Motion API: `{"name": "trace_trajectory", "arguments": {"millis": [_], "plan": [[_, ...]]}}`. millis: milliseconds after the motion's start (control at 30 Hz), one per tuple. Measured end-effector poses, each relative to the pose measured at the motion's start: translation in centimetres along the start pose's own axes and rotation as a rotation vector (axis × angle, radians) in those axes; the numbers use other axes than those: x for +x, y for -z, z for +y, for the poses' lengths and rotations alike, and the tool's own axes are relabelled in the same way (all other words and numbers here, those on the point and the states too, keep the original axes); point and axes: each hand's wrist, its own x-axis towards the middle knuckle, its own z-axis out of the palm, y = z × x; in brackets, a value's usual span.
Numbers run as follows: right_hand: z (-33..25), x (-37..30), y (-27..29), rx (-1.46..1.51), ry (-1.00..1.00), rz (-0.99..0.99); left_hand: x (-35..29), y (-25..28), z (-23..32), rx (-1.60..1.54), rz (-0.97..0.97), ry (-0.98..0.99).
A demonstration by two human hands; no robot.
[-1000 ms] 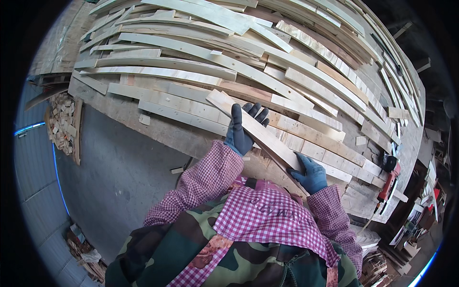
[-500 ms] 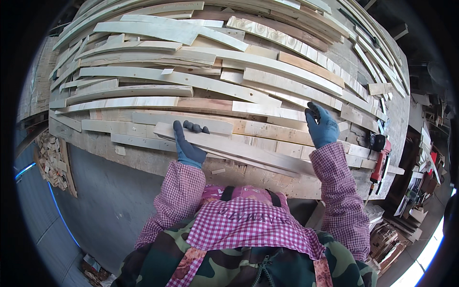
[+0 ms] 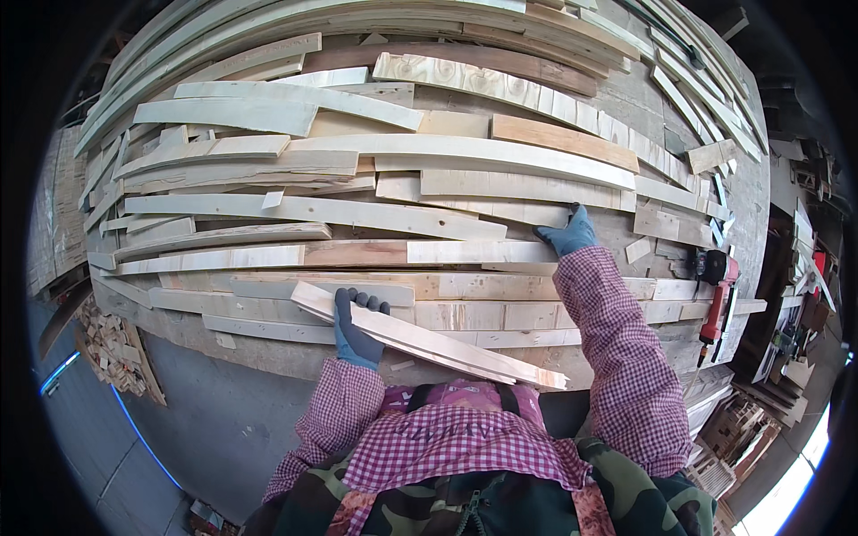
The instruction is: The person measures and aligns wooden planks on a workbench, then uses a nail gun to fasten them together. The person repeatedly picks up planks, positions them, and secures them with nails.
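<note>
My left hand (image 3: 359,329), in a blue and dark grey glove, is closed around a small stack of pale wooden strips (image 3: 447,350). The strips slant down to the right, close in front of my apron. At the middle right of the table, my right hand (image 3: 572,234), in the same kind of glove, reaches to the right end of a pale wooden strip (image 3: 500,207). Its thumb is spread away from the fingers, and the fingertips are partly hidden among the boards. Just beyond lies another pale board (image 3: 527,188).
Many wooden strips of varied length cover the table (image 3: 277,347), some overlapping. A red and black power drill (image 3: 715,299) lies at the right edge. An orange-brown board (image 3: 563,143) rests farther back. Wood offcuts (image 3: 112,344) fill a bin at the lower left.
My right hand has moved slightly left and down onto the boards. The strips in my left hand now tilt more steeply, their right end closer to me. The view has shifted toward the far side.
</note>
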Motion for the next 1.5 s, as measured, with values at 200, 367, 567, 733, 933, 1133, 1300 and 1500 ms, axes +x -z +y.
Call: {"name": "trace_trajectory", "arguments": {"millis": [200, 367, 567, 733, 933, 1133, 1300, 1500], "plan": [[3.0, 2.2, 2.2, 0.413, 0.068, -0.233, 0.4, 0.3, 0.1, 0.005, -0.020, 0.006], [1.0, -3.0, 4.3, 0.925, 0.280, -0.124, 0.9, 1.2, -0.1, -0.022, -0.042, -0.008], [0.7, -7.0, 8.6, 1.177, 0.209, 0.117, 0.6, 1.0, -0.2, -0.011, -0.033, -0.022], [5.8, -9.1, 5.9, 1.169, -0.057, -0.177, 0.6, 1.5, -0.5, -0.025, -0.126, -0.027], [5.0, -17.8, -2.9, 1.150, -0.060, -0.428, -1.1, 0.2, 0.0, 0.107, -0.468, -0.012], [4.4, -21.5, -6.4, 1.061, 0.033, -0.442, -4.5, -1.7, 1.5, 0.134, -0.601, -0.243], [4.2, -22.3, -5.9, 0.862, 0.079, -0.482, -6.2, -2.5, 1.9, -0.012, -0.638, -0.245], [4.6, -23.2, -2.6, 0.167, 0.226, -0.453, -9.5, -3.1, 1.9, -0.118, -0.570, -0.228]]}}
